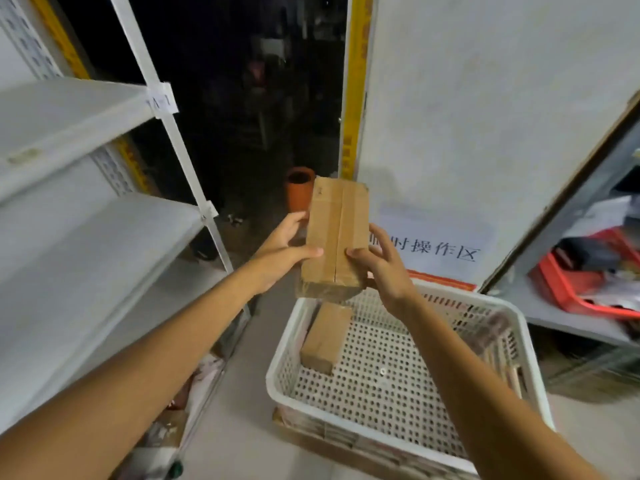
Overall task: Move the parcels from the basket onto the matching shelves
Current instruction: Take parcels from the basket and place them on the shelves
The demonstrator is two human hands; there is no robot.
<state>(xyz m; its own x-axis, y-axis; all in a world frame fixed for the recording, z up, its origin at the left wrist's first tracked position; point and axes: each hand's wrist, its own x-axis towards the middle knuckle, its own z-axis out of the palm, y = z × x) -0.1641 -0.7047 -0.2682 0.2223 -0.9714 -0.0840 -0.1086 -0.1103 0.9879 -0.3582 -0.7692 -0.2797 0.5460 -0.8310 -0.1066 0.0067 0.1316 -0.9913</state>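
Head view showed the left hand (280, 251) and right hand (384, 268) clamped on opposite sides of a taped cardboard parcel (337, 233), held upright above the far-left corner of the white basket (408, 441). A second parcel (325, 337) leaned against the basket's left wall. White shelves (86, 237) stood left.

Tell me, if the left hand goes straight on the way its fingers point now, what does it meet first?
The left hand already touches the cardboard parcel it holds, so it only presses on that. Beyond the parcel, the white wall panel probably comes next; depth is unclear.
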